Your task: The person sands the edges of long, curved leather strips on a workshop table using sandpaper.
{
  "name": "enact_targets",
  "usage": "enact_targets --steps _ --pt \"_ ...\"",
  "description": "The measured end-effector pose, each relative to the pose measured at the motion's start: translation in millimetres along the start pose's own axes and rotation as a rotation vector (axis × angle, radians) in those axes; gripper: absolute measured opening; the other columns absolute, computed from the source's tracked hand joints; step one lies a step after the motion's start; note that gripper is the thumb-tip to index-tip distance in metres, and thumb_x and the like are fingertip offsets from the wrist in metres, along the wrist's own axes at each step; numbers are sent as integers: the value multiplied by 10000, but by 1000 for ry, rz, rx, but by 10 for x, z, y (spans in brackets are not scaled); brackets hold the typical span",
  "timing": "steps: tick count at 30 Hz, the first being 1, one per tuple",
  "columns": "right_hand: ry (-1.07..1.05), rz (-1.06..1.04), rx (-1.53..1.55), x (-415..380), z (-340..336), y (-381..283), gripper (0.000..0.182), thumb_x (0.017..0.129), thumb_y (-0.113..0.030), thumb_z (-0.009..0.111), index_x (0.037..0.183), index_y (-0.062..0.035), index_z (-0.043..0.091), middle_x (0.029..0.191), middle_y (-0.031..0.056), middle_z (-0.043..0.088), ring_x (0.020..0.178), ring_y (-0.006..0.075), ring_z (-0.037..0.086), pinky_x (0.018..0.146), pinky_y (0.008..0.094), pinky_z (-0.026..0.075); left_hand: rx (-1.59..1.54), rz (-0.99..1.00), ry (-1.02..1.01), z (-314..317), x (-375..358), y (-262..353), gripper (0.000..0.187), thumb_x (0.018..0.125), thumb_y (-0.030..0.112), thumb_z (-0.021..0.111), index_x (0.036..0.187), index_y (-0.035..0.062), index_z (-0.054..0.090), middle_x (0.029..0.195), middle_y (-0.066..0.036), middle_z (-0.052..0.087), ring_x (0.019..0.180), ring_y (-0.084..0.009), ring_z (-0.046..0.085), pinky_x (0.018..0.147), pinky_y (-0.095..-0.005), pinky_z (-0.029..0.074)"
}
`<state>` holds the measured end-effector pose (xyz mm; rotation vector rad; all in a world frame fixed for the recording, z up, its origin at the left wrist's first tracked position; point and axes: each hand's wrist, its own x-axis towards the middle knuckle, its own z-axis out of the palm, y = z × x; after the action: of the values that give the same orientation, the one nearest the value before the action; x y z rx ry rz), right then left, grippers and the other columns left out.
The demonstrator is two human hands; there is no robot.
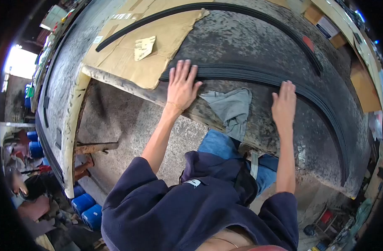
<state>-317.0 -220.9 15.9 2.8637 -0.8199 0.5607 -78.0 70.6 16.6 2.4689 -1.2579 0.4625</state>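
Has the left hand (182, 85) laid palm down to the left of the grey cloth (231, 106), with fingers slightly spread across the left end of the bundle of black strips (241, 74). Rests the right hand (285, 104) to the right of the grey cloth, likewise palm down, with fingertips on the bundle. Shows both hands open and nearly flat, touching the strips from above and not closed around them; cannot tell how hard either one presses. To find the bundle, look just past the far side of the grey cloth, then follow the curve to the right and back toward the near side of the dark worktable (258, 46). See the grey cloth itself crumpled on the worktable, partly over the near edge. Farther beyond the grey cloth, note a separate black strip (225, 6) in a wide arc, crossing the flattened cardboard (158, 37) at one end. Place that cardboard beyond and to the left of the grey cloth, with a torn paper label (144, 48) on top. Well to the right of the grey cloth, notice cardboard boxes (364, 87); far to the left and lower in view, blue containers (92, 216).
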Motion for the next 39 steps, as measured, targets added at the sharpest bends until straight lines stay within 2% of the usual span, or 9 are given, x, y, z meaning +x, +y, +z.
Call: enact_targets --steps 2,6,15,20,27,28,30,35,39 --pt "-15 -109 74 -6 -39 -170 564 1002 -234 575 1486 12 424 1564 203 409 1471 366 360 1182 492 327 -5 187 -35 104 161 197 615 953 405 608 1477 108 483 1573 -134 407 1487 -335 322 1190 -557 251" --pt "-33 -157 102 -33 -3 -251 588 1004 -230 563 1527 -32 385 1593 156 379 1491 330 331 1188 500 323 36 186 -98 189 333 406 671 969 455 566 1531 126 401 1607 -106 352 1502 -293 283 1200 -557 216" --pt "-73 -206 40 -26 -81 -387 610 1018 -274 534 1566 -91 341 1626 106 339 1512 285 299 1197 542 270 59 197 -115 223 348 384 669 978 467 547 1535 130 391 1609 -105 343 1504 -293 276 1205 -550 203" --pt "3 -98 3 -84 -10 -163 634 994 -379 584 1533 -93 410 1581 116 417 1465 295 386 1160 538 337 34 200 -121 254 370 334 673 980 476 541 1539 136 386 1604 -108 346 1502 -293 279 1206 -546 204" --pt "30 -50 72 10 26 -141 591 1025 -360 541 1513 -51 416 1575 142 417 1464 311 383 1164 514 345 0 206 -120 249 391 307 675 983 472 536 1537 119 384 1602 -114 351 1503 -295 277 1210 -543 202" --pt "33 -53 72 82 28 -179 591 1025 -360 541 1513 -51 416 1575 142 417 1464 311 383 1164 514 345 -5 208 -99 258 392 304 666 984 452 541 1532 104 390 1597 -118 361 1501 -298 287 1210 -526 217" --pt "30 -234 247 214 38 -281 595 1017 -354 553 1502 -35 419 1577 145 411 1464 313 381 1165 500 346 -6 211 -79 264 374 291 658 986 433 547 1526 90 395 1591 -122 372 1499 -301 296 1211 -509 232" --pt "16 -260 159 221 138 -302 621 991 -340 591 1507 -46 412 1589 127 393 1475 296 362 1176 493 336 78 166 -17 80 161 20 615 978 402 567 1482 65 457 1551 -121 442 1460 -285 378 1189 -452 302" --pt "30 -246 176 209 150 -313 620 989 -342 593 1512 -61 412 1586 118 400 1473 290 368 1180 482 335 129 88 3 39 70 -143 587 992 415 552 1496 128 460 1550 -122 444 1453 -280 388 1176 -470 311"
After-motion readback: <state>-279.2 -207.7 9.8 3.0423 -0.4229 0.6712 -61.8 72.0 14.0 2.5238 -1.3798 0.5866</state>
